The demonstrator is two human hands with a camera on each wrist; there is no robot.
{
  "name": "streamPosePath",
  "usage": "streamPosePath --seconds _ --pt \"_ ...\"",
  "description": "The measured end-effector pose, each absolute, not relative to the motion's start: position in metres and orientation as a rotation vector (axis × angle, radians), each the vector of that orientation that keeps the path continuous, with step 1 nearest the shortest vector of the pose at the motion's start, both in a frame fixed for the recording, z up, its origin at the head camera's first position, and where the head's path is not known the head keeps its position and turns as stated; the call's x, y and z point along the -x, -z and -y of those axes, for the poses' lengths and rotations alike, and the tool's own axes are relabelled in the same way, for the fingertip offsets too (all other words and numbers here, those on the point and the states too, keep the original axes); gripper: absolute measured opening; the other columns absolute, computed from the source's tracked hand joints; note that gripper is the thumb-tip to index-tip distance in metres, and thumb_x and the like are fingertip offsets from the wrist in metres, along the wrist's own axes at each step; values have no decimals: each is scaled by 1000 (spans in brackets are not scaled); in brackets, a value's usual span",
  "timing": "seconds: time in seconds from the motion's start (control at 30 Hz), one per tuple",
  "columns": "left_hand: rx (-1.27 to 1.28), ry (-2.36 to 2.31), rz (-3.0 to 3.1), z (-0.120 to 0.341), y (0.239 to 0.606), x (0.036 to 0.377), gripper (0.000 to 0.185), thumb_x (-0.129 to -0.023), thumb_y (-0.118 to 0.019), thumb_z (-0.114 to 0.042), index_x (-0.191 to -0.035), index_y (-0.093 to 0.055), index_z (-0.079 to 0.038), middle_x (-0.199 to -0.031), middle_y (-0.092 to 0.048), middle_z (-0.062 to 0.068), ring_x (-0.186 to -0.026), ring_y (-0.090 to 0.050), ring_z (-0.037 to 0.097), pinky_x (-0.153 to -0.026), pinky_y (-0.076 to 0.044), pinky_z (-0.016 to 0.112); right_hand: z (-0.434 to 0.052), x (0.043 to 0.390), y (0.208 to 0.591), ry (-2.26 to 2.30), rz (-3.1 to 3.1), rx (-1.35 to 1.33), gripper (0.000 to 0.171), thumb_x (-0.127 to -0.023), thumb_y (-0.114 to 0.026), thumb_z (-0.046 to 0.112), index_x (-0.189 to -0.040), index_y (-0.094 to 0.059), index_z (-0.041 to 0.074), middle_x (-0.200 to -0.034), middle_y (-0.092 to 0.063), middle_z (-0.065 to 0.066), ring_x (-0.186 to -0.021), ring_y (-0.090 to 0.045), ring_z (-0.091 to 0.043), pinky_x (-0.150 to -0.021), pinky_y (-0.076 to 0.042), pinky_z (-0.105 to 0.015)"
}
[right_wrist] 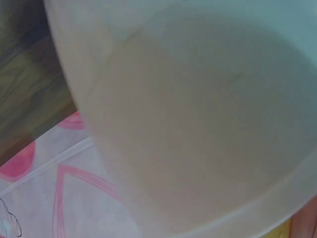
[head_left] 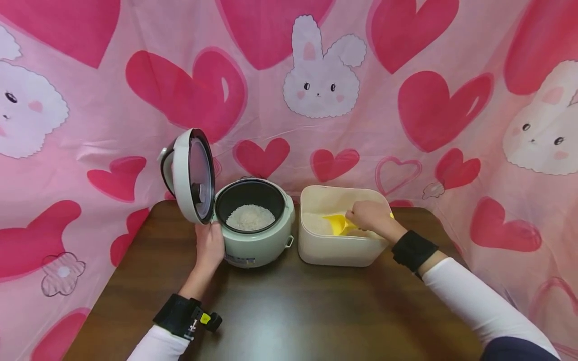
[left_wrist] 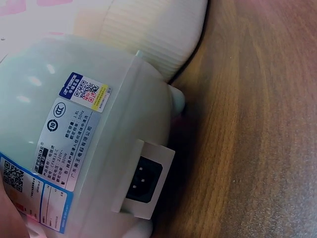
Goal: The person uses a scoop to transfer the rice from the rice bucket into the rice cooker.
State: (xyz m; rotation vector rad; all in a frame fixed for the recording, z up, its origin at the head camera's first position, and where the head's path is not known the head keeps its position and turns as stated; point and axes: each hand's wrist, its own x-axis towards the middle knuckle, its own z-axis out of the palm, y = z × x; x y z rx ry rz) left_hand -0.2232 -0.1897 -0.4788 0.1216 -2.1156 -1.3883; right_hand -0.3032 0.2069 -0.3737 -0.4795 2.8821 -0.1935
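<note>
**Scoop in the rice tub, cooker steadied alongside**

A pink cloth printed with red hearts and white rabbits hangs behind and around a dark wooden bench (head_left: 289, 311). On the bench stand two things side by side, just apart: a pale rice cooker (head_left: 253, 228) on the left and a cream plastic tub (head_left: 338, 225) on the right.

The cooker's lid (head_left: 191, 175) stands hinged up on its left side, and a mound of white rice (head_left: 250, 216) lies in the dark inner pot. The left hand (head_left: 208, 245) rests against the cooker's front-left wall below the raised lid; the fingers lie along the body, touching rather than curling round it. The left wrist view shows the cooker's labelled side and power socket (left_wrist: 143, 178) close up.

The right hand (head_left: 372, 218) reaches down into the tub, its fingers closed on a yellow scoop (head_left: 338, 223). The scoop sits low in the tub amid the rice there, pointing left from the hand, towards the cooker. The right wrist view shows only the tub's blurred translucent wall (right_wrist: 198, 124).

The open pot lies directly left of the scoop, across the tub's rim, so the right hand is the nearer to the scoop and the left to the cooker.
</note>
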Motion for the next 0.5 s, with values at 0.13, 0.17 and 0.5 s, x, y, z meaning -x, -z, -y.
streamPosePath --seconds 0.13,0.17,0.5 --pt "-126 1389 2116 191 477 223 41 -103 -36 -11 -136 -47 12 -136 -46 36 -130 -41 49 -113 -29 61 -202 301 369 239 -2857 479 38 -101 -52 29 -71 -64 10 -63 -58 -4 -56 -51 -23 -65 -45 -32" --pt "-133 1386 2122 191 477 223 41 -104 -36 -12 -135 -47 12 -136 -46 36 -130 -41 50 -112 -29 61 -201 300 369 251 -2848 472 37 -100 -52 29 -70 -64 10 -63 -58 -4 -56 -51 -23 -65 -44 -32" --pt "-162 1410 2155 192 478 223 41 -104 -35 -14 -134 -48 10 -134 -46 35 -128 -41 49 -110 -31 62 -202 301 365 218 -2850 461 41 -101 -50 31 -68 -62 10 -62 -57 -4 -55 -52 -22 -63 -43 -33"
